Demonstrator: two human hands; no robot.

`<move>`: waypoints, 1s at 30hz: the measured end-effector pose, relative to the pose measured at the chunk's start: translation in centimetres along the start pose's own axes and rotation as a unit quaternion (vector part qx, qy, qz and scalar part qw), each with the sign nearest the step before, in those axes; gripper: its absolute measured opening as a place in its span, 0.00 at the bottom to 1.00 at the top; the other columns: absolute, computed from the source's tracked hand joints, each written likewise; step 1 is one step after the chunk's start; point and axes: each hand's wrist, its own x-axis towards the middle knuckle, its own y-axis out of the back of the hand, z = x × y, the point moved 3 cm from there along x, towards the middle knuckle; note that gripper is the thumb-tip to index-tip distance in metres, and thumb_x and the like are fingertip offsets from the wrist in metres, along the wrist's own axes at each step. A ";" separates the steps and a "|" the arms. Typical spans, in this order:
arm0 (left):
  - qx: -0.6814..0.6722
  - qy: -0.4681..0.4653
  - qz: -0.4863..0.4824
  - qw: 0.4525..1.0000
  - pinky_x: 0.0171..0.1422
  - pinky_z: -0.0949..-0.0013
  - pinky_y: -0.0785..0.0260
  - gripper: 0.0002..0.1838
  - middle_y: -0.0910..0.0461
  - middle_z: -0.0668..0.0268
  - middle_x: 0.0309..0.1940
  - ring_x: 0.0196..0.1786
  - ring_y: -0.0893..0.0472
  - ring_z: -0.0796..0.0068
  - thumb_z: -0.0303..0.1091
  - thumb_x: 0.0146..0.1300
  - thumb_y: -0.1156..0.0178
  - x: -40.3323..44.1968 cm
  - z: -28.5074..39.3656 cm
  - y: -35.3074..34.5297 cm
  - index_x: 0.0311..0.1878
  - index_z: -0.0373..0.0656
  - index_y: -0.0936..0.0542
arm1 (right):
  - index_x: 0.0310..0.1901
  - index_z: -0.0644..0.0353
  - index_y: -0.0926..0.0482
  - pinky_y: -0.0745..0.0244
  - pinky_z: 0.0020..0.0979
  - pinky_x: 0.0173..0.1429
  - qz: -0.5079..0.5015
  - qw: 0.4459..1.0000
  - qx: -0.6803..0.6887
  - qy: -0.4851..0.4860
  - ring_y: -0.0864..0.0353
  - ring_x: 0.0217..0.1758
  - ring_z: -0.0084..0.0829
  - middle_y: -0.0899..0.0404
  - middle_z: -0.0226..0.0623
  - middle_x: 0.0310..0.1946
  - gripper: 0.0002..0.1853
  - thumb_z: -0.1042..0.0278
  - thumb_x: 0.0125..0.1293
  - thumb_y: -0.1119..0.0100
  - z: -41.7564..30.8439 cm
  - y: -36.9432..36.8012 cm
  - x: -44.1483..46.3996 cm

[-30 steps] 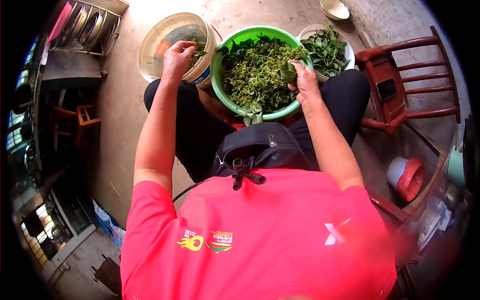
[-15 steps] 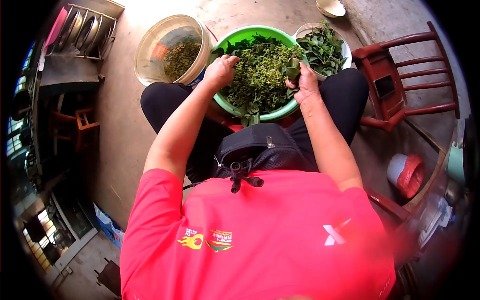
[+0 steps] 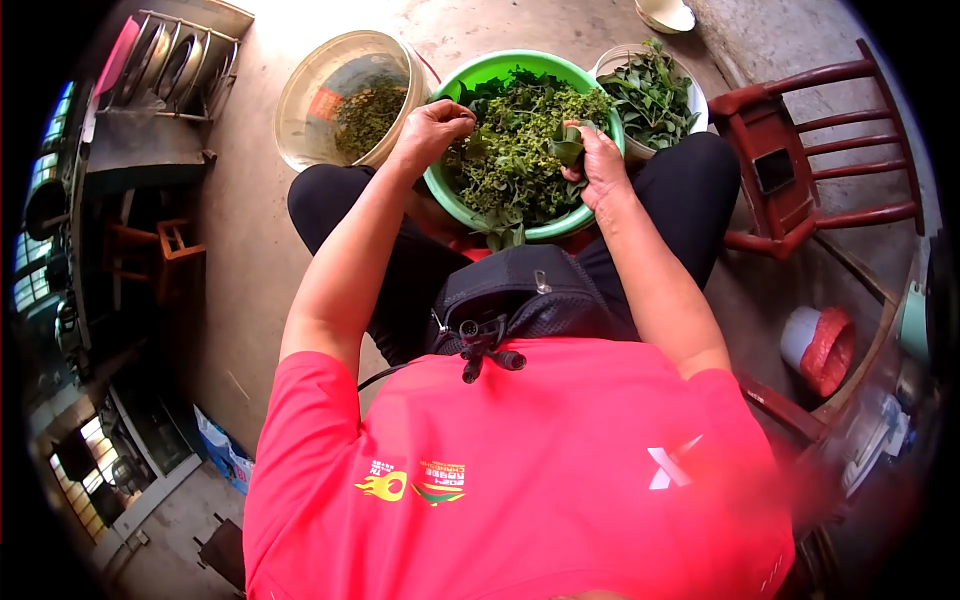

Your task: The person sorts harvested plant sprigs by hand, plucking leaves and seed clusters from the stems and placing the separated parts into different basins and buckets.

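Observation:
A green basin (image 3: 440,196) between my knees holds leafy sprigs with clusters of small yellow-green berries or buds (image 3: 520,150). Over its left rim is my left hand (image 3: 432,132), fingers pinched together; whatever they hold is too small to make out. My right hand (image 3: 603,168), at the basin's right side, is closed on green leaves (image 3: 567,146). To the left stands a pale bucket (image 3: 290,130) with small loose green-brown pieces (image 3: 370,120) at its bottom. Beyond my right knee, a white bucket (image 3: 697,105) is filled with green leaves (image 3: 650,95).
A red wooden chair (image 3: 765,170) stands at the right. Behind it is a white and red container (image 3: 818,350). A pale bowl (image 3: 666,14) lies at the top. On the left are a dish rack (image 3: 175,65) and a small wooden stool (image 3: 178,240).
My left hand has lifted slightly up and back toward the basin's left rim. My right hand has turned a little and keeps hold of the leaves. The whole view has shifted slightly.

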 end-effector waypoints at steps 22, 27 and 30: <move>-0.276 0.111 -0.134 0.945 0.39 0.80 0.30 0.14 0.20 0.73 0.32 0.32 0.25 0.86 0.35 0.66 0.42 -4.9 6.3 -4.4 0.50 0.40 0.20 | 0.37 0.60 0.24 0.29 0.20 0.36 -0.185 0.970 -0.157 0.007 0.27 0.31 0.16 0.23 0.25 0.29 0.11 0.65 0.60 0.34 -0.4 -3.5 -2.4; -0.247 0.084 -0.158 0.952 0.38 0.80 0.30 0.15 0.20 0.72 0.33 0.31 0.25 0.87 0.35 0.67 0.43 -5.1 6.4 -4.6 0.53 0.40 0.21 | 0.37 0.60 0.23 0.27 0.21 0.37 -0.196 0.954 -0.209 0.084 0.24 0.33 0.18 0.21 0.28 0.32 0.08 0.68 0.60 0.35 0.6 -3.0 -1.5; -0.217 0.072 -0.155 0.961 0.37 0.80 0.30 0.15 0.21 0.73 0.31 0.30 0.27 0.88 0.33 0.67 0.44 -5.0 6.2 -4.7 0.54 0.40 0.22 | 0.36 0.57 0.23 0.27 0.25 0.36 -0.189 0.933 -0.278 0.130 0.23 0.30 0.21 0.20 0.30 0.27 0.07 0.66 0.59 0.37 0.2 -3.0 -1.5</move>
